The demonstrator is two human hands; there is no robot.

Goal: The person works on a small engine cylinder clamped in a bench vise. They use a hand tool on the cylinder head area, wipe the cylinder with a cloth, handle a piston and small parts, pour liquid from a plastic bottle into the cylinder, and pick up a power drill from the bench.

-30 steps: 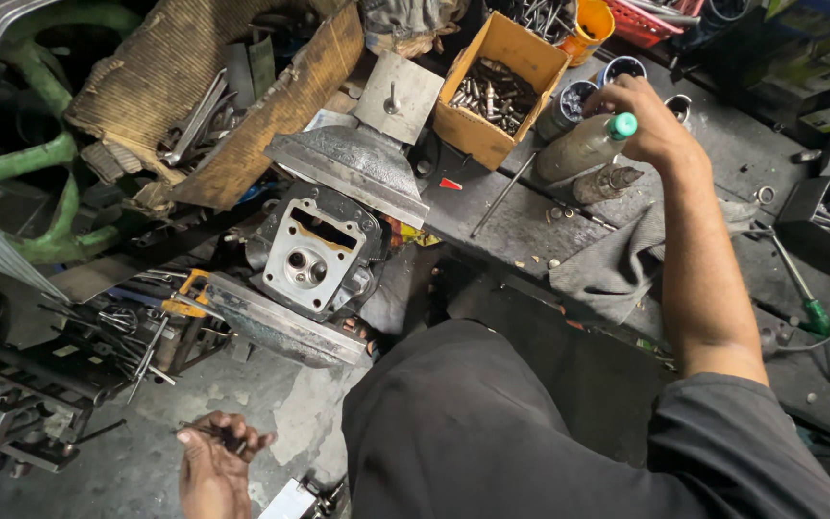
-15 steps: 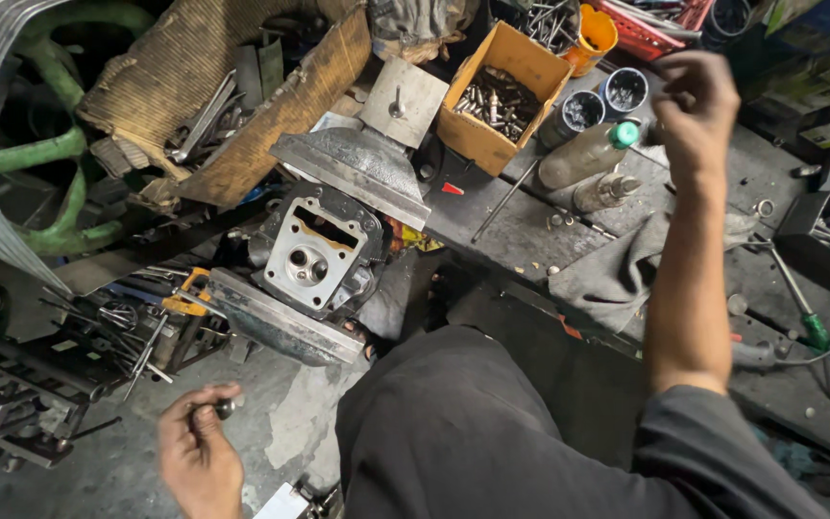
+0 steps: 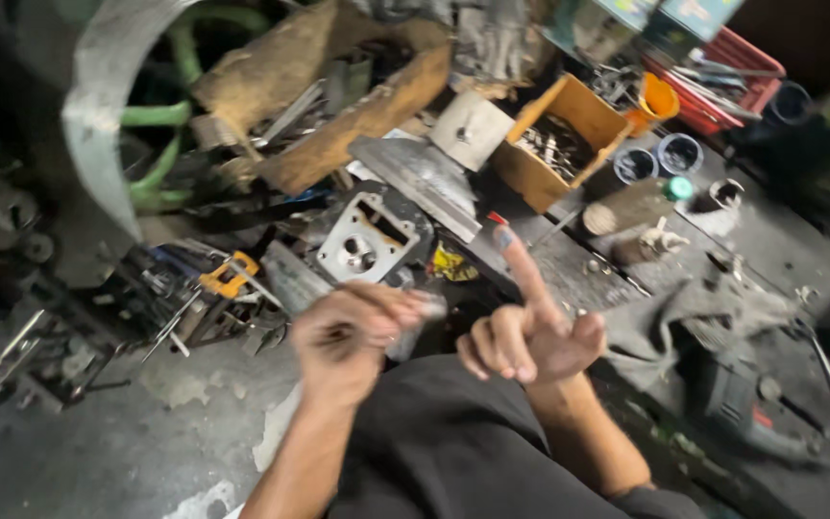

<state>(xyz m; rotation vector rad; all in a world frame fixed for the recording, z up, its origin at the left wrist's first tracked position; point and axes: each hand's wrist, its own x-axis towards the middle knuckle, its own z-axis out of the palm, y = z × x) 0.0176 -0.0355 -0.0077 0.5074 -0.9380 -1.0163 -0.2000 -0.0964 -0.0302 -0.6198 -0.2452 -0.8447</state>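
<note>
Both hands are raised close together above the person's dark-clothed lap, seen from the head camera. Left hand is curled narrow, its fingertips pinching a small grey metal part that is blurred, so its exact shape cannot be told. Just to its right, nearly touching, the right hand holds nothing: its index finger sticks straight up, with a dab of blue-grey smear on the tip, and the other fingers are folded into the palm.

Directly beyond the left hand sits a square grey metal engine cylinder head with a round bore in its face. Farther left of that hand lies an orange-handled clamp among loose dark tools. Beyond the right hand's raised finger stands an open yellow-brown cardboard box of mixed metal hardware. To the right of that finger lies a grimy grey bottle with a green cap, and nearer, a crumpled grey rag on the dirty workbench.
</note>
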